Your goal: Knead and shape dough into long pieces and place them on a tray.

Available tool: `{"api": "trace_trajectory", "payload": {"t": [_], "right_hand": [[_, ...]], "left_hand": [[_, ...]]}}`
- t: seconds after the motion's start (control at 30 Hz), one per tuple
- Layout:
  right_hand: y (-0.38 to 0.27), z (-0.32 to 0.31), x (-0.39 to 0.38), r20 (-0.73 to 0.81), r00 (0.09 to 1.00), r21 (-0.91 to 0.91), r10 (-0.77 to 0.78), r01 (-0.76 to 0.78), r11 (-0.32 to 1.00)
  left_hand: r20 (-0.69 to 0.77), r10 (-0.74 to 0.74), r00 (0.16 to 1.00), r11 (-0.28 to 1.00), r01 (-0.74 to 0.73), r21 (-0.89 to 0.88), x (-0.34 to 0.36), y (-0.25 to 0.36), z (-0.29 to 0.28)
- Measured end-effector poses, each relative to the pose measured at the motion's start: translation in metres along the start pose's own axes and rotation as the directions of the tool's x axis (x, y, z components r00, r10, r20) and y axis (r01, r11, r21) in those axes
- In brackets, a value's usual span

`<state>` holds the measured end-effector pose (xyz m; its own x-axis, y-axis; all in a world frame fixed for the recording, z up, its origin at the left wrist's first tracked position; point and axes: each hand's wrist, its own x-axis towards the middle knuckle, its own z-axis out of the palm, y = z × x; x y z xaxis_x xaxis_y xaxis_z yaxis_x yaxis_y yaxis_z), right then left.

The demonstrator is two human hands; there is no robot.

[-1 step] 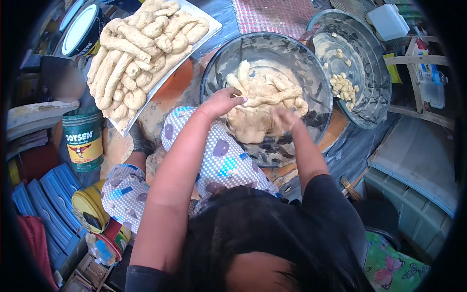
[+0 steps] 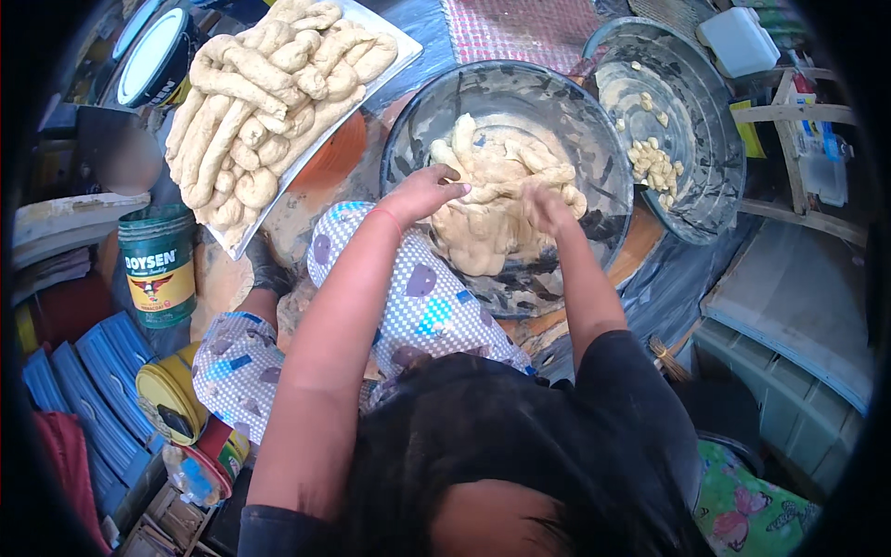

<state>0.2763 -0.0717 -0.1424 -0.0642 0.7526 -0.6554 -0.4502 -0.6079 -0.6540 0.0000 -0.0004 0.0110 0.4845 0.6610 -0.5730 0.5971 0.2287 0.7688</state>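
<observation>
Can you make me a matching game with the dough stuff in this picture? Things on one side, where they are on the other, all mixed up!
Things:
1. Big lump of dough
2. Long dough rolls
3. Small dough bits
4. Green paint can

Places:
A. Piled on the white tray
B. At the left, beside the person's knee
C. In the dark bowl under both hands
D. In the grey basin at the right

Pairs: 1-C, 2-A, 3-D, 4-B

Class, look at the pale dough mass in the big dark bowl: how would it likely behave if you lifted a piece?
The pale dough mass looks soft: it would probably sag and stretch, since it lies in limp folds in the big dark bowl. It likely sticks, as both the left hand and right hand press into it. Rolling seems unlikely.
</observation>
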Motion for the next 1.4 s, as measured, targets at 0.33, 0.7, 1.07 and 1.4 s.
{"api": "trace_trajectory", "payload": {"t": [0.33,0.7,1.07,1.4], "right_hand": [[0.003,0.065,0.081,0.045,0.995,-0.842,0.091,-0.011,0.539],[0.059,0.072,0.005,0.137,0.973,-0.929,-0.185,0.061,-0.365],[0.049,0.018,0.011,-0.001,0.785,-0.966,-0.619,0.159,0.203],[0.091,0.107,-0.001,-0.194,0.930,-0.963,-0.312,-0.242,-0.122]], "left_hand": [[-0.025,0.018,1.000,1.000,-0.018,-0.017,0.003,0.000,0.001],[-0.054,0.014,0.998,1.000,-0.014,0.000,0.006,0.000,-0.001],[-0.051,-0.002,0.999,0.999,0.000,-0.035,-0.001,-0.005,-0.002],[-0.017,0.044,0.999,0.996,-0.042,0.085,0.005,0.004,-0.001]]}}
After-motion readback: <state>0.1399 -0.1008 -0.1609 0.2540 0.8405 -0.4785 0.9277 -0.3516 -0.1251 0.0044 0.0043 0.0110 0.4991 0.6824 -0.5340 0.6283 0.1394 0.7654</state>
